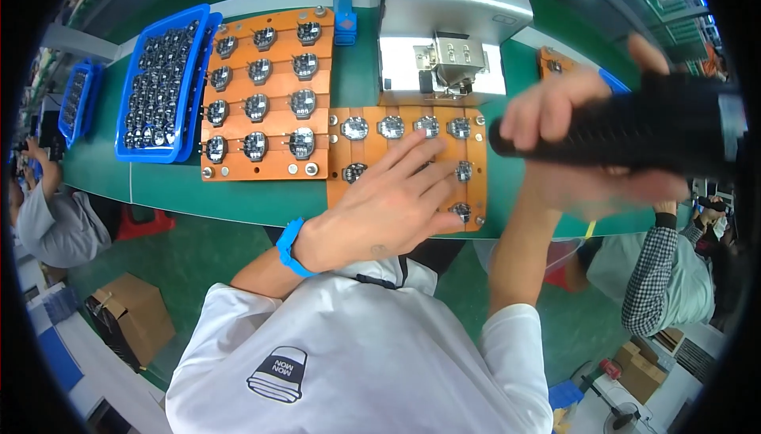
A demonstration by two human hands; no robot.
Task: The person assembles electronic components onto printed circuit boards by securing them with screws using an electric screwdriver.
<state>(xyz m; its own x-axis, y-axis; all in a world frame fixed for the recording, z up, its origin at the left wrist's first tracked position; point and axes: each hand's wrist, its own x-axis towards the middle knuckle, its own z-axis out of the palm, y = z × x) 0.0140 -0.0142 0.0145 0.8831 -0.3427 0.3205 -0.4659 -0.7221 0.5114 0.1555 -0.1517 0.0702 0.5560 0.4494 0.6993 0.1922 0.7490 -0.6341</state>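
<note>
My left hand [392,200] lies palm down over the near orange tray [478,149], fingers loosely spread. Rows of small round circuit-board parts sit in this tray; some, like the part [354,127] at its far left corner, show past the fingertips, while others are hidden under the hand. A blue band [292,248] circles my left wrist. Raised on the right, my right hand [555,113] is wrapped around a black, ridged, cylindrical object [618,129]. Blur and closeness hide its exact kind.
A larger orange tray [265,168] of similar parts adjoins on the left, beside a blue bin [127,137] full of small parts. A metal machine [452,14] stands behind the near tray. People sit at left [59,224] and right [658,275]. Cardboard box [139,315] on the floor.
</note>
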